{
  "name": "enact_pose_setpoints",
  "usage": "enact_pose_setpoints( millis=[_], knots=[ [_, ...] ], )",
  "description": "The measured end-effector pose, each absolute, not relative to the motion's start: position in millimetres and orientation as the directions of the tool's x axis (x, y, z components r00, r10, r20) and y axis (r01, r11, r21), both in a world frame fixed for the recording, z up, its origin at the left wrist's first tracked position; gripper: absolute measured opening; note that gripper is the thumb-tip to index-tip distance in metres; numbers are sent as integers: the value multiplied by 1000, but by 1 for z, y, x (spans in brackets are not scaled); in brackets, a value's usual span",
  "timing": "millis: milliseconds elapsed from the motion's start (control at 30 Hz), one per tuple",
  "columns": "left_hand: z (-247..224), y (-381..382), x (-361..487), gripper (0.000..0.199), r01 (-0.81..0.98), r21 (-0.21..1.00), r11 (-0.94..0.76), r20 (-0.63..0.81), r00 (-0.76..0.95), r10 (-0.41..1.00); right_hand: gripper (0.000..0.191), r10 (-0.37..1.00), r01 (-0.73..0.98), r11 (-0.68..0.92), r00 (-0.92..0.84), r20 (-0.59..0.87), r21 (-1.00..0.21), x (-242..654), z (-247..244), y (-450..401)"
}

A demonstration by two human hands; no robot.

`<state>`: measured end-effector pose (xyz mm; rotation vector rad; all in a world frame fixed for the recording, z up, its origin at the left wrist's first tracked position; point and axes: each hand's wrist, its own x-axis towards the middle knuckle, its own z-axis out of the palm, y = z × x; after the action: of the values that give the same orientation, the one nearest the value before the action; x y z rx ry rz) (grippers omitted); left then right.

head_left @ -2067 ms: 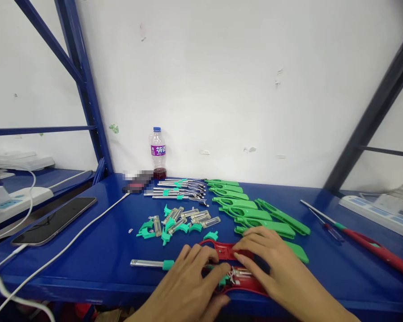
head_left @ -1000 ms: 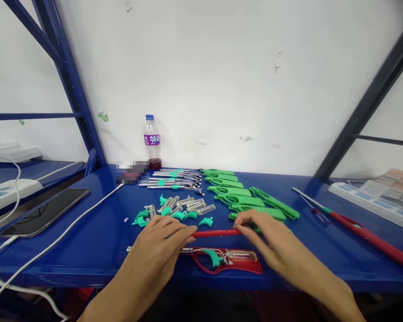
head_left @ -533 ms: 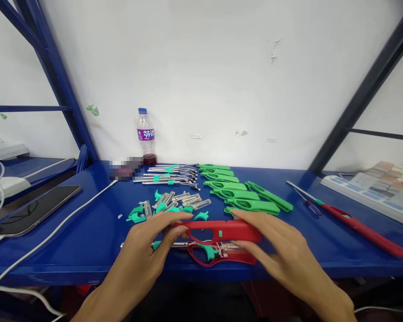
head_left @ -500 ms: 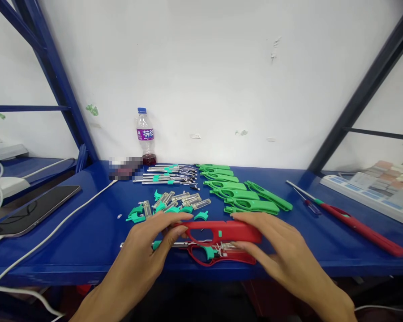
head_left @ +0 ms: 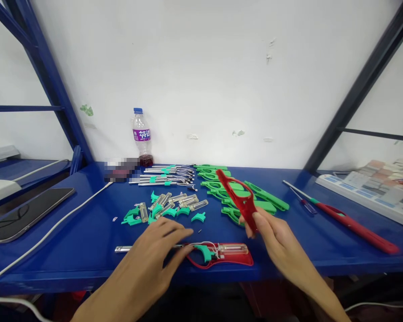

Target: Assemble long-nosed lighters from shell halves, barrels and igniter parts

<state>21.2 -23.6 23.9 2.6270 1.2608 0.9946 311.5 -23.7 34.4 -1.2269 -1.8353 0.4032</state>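
My right hand (head_left: pixel 272 230) is closed on a red lighter handle half (head_left: pixel 243 201), raised and tilted above the table with its narrow end up and left. Below it lies the other red handle half (head_left: pixel 246 259), open side up. In it sit a clear fuel tank (head_left: pixel 233 249), a teal trigger (head_left: pixel 205 253) and thin white wires. A metal tube (head_left: pixel 122 249) runs out to the left, partly hidden behind my left hand (head_left: pixel 154 252). That hand is over the tube, thumb and index finger apart, the thumb by the shell's left end; whether it touches is unclear.
Behind lie loose clear tanks (head_left: pixel 198 205), teal triggers (head_left: pixel 199 217), metal tubes with wires (head_left: pixel 168 183) and several green handle halves (head_left: pixel 255 205). A finished red lighter (head_left: pixel 356 228) and a screwdriver (head_left: pixel 308 206) lie right; a phone (head_left: pixel 30 214), cable (head_left: pixel 67 217) and bottle (head_left: pixel 142 134) left.
My right hand has lifted the upper red half off the lower one and turned it upward. The left hand has let go of that half, and the tank and trigger below are now uncovered.
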Motion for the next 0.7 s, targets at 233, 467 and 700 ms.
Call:
enact_pose_setpoints(
  millis=[233,467,700],
  knots=[
    [14,-24,31,28,626,306,-717,418,588,692,42,893,454,448,-266,363,-770,280,33,-33],
    [11,-25,36,30,647,190,-738,500,583,640,39,840,469,542,-341,423,-698,269,16,-35],
    [12,-29,38,34,676,199,-709,491,557,669,39,853,466,521,-311,419,-715,272,19,-33]
  ],
)
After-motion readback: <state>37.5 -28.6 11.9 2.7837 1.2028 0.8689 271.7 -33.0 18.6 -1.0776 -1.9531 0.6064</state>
